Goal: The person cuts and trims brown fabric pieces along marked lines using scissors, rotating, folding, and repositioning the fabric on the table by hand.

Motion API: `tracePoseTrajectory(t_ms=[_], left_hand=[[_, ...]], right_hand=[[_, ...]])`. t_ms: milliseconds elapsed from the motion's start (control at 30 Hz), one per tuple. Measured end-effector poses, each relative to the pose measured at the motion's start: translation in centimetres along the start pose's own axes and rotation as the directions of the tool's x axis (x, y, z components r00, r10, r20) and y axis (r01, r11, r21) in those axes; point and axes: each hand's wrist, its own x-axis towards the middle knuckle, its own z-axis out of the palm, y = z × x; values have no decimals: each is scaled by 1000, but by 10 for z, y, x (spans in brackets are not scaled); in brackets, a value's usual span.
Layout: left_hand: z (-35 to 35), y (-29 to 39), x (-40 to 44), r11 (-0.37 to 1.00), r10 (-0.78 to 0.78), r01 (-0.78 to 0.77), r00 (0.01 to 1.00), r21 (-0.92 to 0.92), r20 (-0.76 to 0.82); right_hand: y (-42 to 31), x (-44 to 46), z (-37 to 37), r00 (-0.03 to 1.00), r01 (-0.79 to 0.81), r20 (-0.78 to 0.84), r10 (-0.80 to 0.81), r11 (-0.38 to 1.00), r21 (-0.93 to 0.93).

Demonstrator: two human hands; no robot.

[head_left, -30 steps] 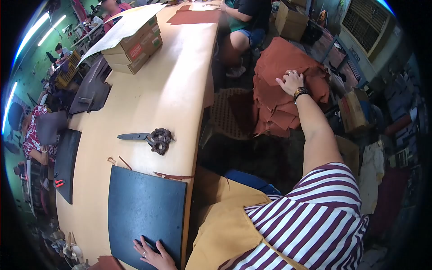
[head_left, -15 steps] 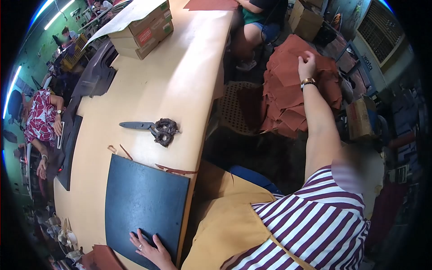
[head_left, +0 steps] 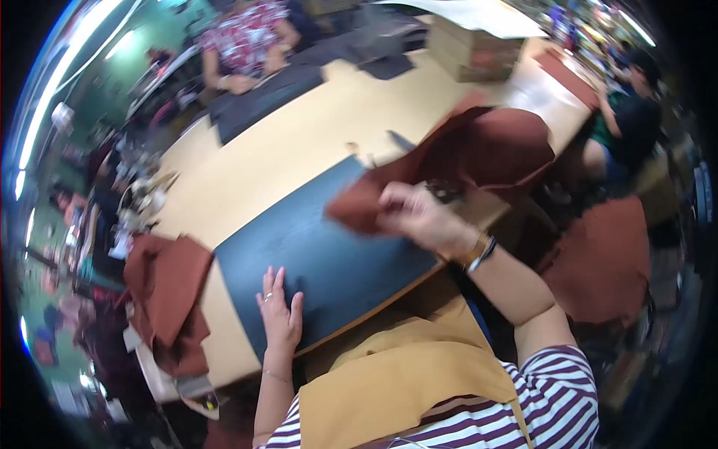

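Observation:
My left hand [head_left: 280,314] lies flat on the near left part of a dark cutting board [head_left: 299,232], fingers stretched and nothing held. Above the board's right side, my right hand [head_left: 422,217] pinches the corner of a reddish-brown leather-like sheet [head_left: 490,146]. The sheet curls and billows beyond the hand, blurred by motion. It partly hides a pair of scissors [head_left: 400,140], whose blade tip shows past its edge.
More reddish-brown sheets [head_left: 168,292] lie folded at the table's left end, and a pile of them [head_left: 602,262] stands to the right. A cardboard box [head_left: 475,56] and dark sheets [head_left: 262,105] lie along the far side. Other people work across the table and at the right.
My right hand has come from the pile at the right to over the board, carrying a sheet. My view has turned left. My left hand stays on the board.

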Motion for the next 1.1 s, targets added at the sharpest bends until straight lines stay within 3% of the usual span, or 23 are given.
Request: tracePoseTrajectory(t_ms=[33, 100, 167, 233, 333, 433, 633, 733, 833, 867, 967, 1033, 1067, 1100], left_hand=[[-2, -8, -3, 991, -6, -1, 998, -130, -56], [0, -27, -7, 947, 4, -57, 986, -316, -168], [-4, -31, -12, 914, -12, -80, 975, -398, -223], [-10, -31, -16, 913, -34, -56, 976, -404, -214], [-18, -21, -5, 951, 29, -60, 994, -304, -106], [-18, -12, 31, 984, 166, -169, 985, -53, -47], [-6, 8, 149, 853, 489, -461, 870, 243, -65], [-14, 51, 179, 743, 609, -626, 779, 237, 152], [5, 63, 194, 779, 549, -618, 755, 108, 359], [8, 63, 193, 783, 488, -599, 758, 167, 433], [23, 26, 185, 874, 351, -452, 841, 179, 411], [18, 6, 168, 884, 214, -309, 935, 350, 284], [8, -2, 155, 886, 123, -219, 961, 410, 247], [-2, -9, 139, 874, 32, -125, 979, 470, 201]], right_hand=[[23, 3, 29, 987, -30, 163, 6, 989, 144], [29, -3, 63, 908, -312, 349, 231, 929, 198], [40, -13, 82, 920, -221, 381, 88, 921, 322], [49, -29, 90, 867, -383, 448, 219, 868, 316], [78, -53, 96, 785, -436, 560, 266, 878, 195], [66, -65, 98, 659, -602, 634, 405, 789, 121], [61, -67, 88, 785, -466, 506, 357, 879, 102], [64, -70, 79, 798, -430, 484, 359, 902, 40], [61, -73, 75, 808, -409, 462, 365, 912, -5], [60, -74, 73, 812, -406, 453, 368, 914, -13], [55, -76, 62, 843, -387, 415, 341, 921, 29], [44, -75, 47, 869, -372, 359, 341, 928, 20], [32, -73, 37, 883, -354, 283, 374, 927, -122], [31, -72, 29, 936, -270, 213, 279, 960, -73]])
